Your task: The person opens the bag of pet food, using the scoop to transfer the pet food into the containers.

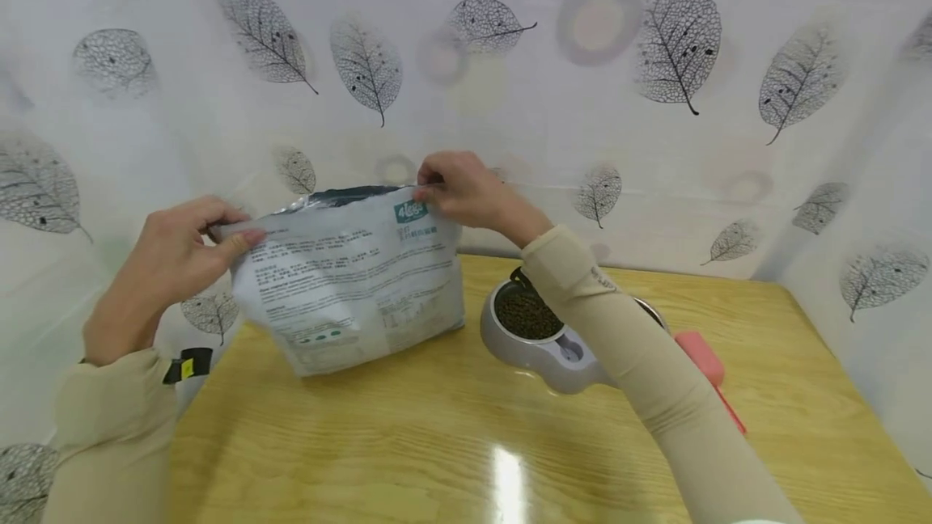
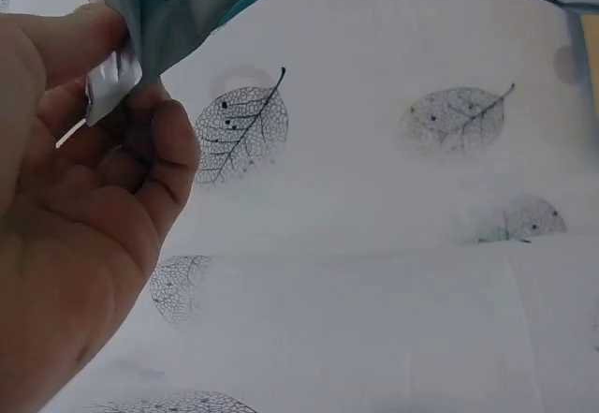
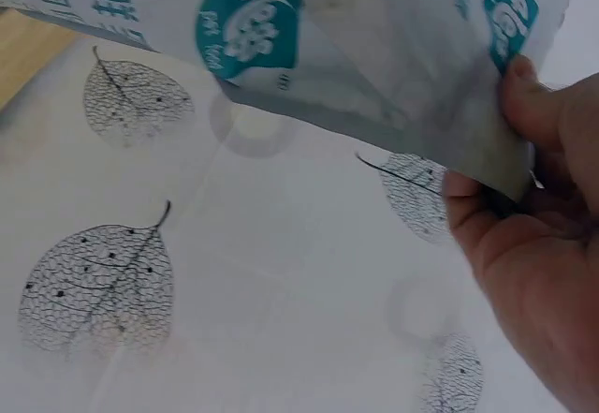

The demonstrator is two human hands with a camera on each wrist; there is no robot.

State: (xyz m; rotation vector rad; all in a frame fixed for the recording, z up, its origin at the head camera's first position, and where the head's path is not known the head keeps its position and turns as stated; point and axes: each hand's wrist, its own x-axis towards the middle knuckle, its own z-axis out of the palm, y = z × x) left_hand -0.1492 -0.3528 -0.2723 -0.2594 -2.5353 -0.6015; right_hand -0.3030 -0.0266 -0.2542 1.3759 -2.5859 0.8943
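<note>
A white pet food bag [image 1: 357, 289] with teal labels and printed text is held up at the left of the table, its top edge parted to show a dark, shiny inner side. My left hand [image 1: 178, 253] pinches the bag's upper left corner between thumb and fingers. At the upper right corner, my right hand [image 1: 473, 192] pinches the rim beside the teal label. Close up in the left wrist view, a folded corner of the bag [image 2: 182, 20] sits under the thumb. In the right wrist view the thumb presses the bag's corner [image 3: 477, 141] against curled fingers.
Right of the bag stands a grey double pet bowl [image 1: 571, 376], its left dish filled with brown kibble [image 1: 527, 318]. My right forearm crosses over its other dish. A pink scoop [image 1: 701, 358] lies farther right on the wooden table [image 1: 379, 443]. Leaf-printed sheeting [image 1: 510, 103] surrounds the table.
</note>
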